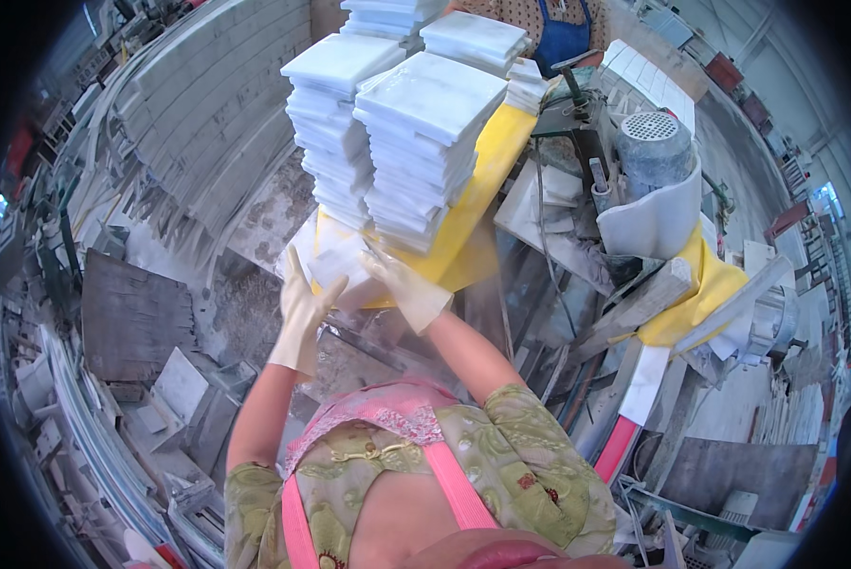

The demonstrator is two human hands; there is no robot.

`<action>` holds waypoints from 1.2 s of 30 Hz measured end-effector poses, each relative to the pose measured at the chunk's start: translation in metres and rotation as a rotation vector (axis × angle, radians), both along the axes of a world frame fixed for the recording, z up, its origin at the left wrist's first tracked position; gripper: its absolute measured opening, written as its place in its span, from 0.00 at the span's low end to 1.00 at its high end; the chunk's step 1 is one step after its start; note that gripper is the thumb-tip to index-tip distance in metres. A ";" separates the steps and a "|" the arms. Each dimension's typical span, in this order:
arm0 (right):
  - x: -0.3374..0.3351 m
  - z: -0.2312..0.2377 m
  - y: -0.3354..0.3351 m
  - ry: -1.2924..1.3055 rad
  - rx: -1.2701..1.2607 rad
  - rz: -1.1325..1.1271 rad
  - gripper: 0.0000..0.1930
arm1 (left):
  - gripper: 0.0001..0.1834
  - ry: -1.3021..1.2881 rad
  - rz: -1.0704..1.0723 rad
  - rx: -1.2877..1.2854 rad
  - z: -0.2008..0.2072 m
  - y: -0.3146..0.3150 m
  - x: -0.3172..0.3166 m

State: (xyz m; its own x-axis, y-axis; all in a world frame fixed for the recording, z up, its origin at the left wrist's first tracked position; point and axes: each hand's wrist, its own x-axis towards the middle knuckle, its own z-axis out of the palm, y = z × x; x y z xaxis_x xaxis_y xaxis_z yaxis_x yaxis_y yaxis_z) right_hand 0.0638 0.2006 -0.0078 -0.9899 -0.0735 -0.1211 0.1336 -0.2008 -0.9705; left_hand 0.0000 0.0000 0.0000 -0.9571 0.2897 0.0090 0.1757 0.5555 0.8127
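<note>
My two hands wear cream rubber gloves. Between them sits a low stack of white stone tiles point(329, 248) at the near end of a yellow sheet point(477, 204). My left hand point(302, 302) grips the stack's left side, with the thumb pointing inward across the near face. On the right side my right hand point(408, 287) presses its fingers against the tiles. Just beyond stand tall stacks of similar white tiles, a right stack point(430, 100) and a left stack point(335, 119), their edges uneven. The undersides of the held tiles are hidden.
More tile stacks point(473, 40) stand behind, near a person in a blue apron point(563, 40). To the right are a grey motor-like cylinder point(655, 152), a hanging cable and another yellow sheet point(698, 289). Long stone slabs point(207, 104) lean at the left, above a dark board point(136, 318).
</note>
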 end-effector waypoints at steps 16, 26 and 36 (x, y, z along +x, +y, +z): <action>0.004 -0.002 -0.003 0.120 -0.011 -0.062 0.36 | 0.46 0.046 -0.346 -0.929 0.066 0.073 -0.011; 0.001 -0.010 -0.007 0.247 0.048 -0.109 0.33 | 0.42 0.127 -0.354 -0.876 0.072 0.065 -0.005; -0.014 -0.014 -0.056 0.341 0.330 -0.505 0.28 | 0.47 0.090 -0.307 -0.318 0.033 -0.017 -0.040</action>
